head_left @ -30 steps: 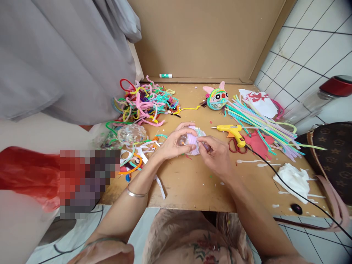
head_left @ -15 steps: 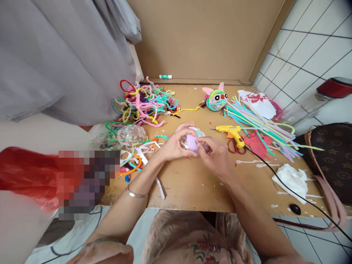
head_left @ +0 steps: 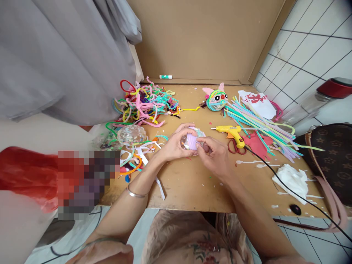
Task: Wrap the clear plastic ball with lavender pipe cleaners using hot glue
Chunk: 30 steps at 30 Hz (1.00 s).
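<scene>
My left hand point(head_left: 176, 145) is wrapped round a clear ball point(head_left: 184, 140) above the table. A band of lilac pipe cleaner point(head_left: 192, 142) covers the ball's middle, with a pale bluish part at its top. Against the ball's right side, my right hand point(head_left: 213, 152) is closed, thumb and forefinger pinched at the edge of the lilac band. Its fingers partly hide what they grip. Just right of my hands lies a yellow glue gun point(head_left: 231, 134), its nozzle pointing left. Behind it sits a finished-looking ball animal point(head_left: 216, 99) with pink ears and round eyes.
Tangled pipe cleaners point(head_left: 145, 102) and a clear dome point(head_left: 132, 135) lie on the left. On the right are straight pipe cleaners point(head_left: 264, 128), red-handled scissors point(head_left: 233, 146), pink felt point(head_left: 258, 143), a tissue point(head_left: 292, 181), a black cord point(head_left: 271, 173) and a brown bag point(head_left: 330, 157).
The lilac band on the ball has tilted slightly, and my right fingers have shifted a little against it. Everything else stays where it was.
</scene>
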Each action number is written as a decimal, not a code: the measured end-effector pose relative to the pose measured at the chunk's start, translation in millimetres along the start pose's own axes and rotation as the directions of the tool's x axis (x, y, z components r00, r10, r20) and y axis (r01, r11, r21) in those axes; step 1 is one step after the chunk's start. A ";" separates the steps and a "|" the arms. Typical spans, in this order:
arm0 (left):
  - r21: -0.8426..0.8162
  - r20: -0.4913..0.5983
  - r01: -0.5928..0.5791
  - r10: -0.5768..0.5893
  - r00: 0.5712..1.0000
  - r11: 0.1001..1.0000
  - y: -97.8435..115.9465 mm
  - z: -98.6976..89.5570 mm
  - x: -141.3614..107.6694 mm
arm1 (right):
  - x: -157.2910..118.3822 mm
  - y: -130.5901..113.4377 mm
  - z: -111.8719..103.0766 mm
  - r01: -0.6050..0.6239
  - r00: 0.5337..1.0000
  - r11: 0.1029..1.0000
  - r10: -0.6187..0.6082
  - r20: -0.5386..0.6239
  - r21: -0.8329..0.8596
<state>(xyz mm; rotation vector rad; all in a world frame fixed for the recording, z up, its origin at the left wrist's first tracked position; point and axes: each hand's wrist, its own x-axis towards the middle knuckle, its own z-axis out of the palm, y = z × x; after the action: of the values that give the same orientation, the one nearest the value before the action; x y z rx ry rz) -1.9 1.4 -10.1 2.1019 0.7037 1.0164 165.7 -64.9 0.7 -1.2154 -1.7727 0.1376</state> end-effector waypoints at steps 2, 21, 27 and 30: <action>0.000 0.003 0.006 -0.006 1.000 1.000 -0.3 -0.3 0.1 | 0.2 -0.5 -0.5 -0.009 1.000 1.000 0.009 0.007 0.001; -0.360 0.040 0.332 -0.341 0.939 0.872 -2.6 -5.9 2.2 | 4.0 1.7 -3.9 -0.336 0.928 0.836 0.373 0.000 0.435; -0.397 0.060 0.345 -0.351 0.934 0.851 2.9 -6.3 3.3 | 3.2 3.5 -0.8 -0.367 0.921 0.835 0.388 0.035 0.410; -0.413 0.057 0.345 -0.354 0.933 0.843 4.5 -6.9 4.0 | 2.9 3.6 -0.1 -0.365 0.922 0.847 0.386 0.026 0.388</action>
<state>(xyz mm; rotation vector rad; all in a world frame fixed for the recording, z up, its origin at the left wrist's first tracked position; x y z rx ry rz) -4.6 3.8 -1.7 1.5241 0.7687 0.8895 168.0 -60.8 0.6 -1.2420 -1.3555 0.6498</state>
